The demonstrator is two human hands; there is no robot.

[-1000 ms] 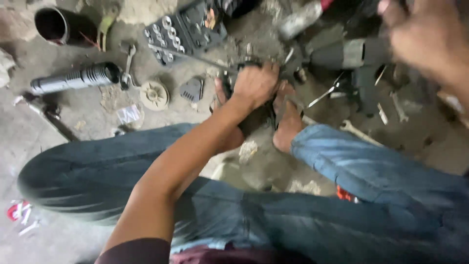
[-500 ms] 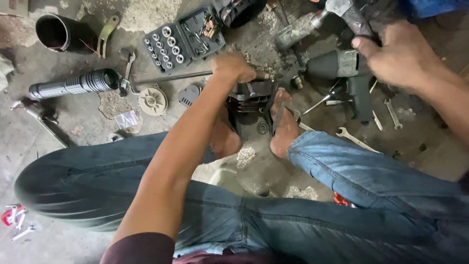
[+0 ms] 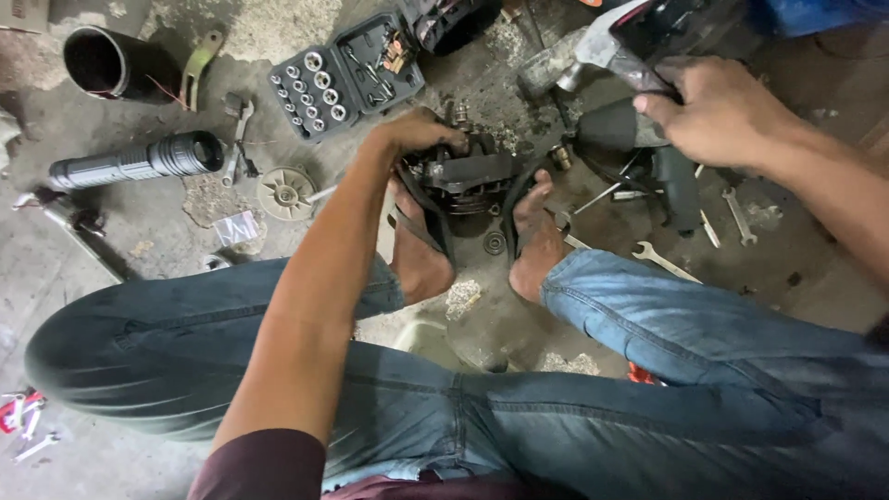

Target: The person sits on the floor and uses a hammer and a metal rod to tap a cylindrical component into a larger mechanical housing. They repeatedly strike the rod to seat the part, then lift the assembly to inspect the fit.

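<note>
The dark metal engine part [image 3: 468, 176] sits on the concrete floor [image 3: 139, 250] between our two bare feet, which press in on it from either side. Its long axis runs roughly left to right across the view, its flat top face turned up toward us. Our left hand [image 3: 417, 134] comes down onto its upper left edge with the fingers curled over it, arm stretched straight out over our left knee. Our right hand [image 3: 718, 116] reaches up and to the right, closed around a dark, grey-ended tool body [image 3: 639, 46], wrist bent inward. Left of the part lie a round slotted disc [image 3: 282, 192], an open socket set case [image 3: 347, 74], a black ribbed cylinder [image 3: 139, 162] and a black pipe [image 3: 116, 65]. Wrenches [image 3: 662, 262] lie scattered at right.
</note>
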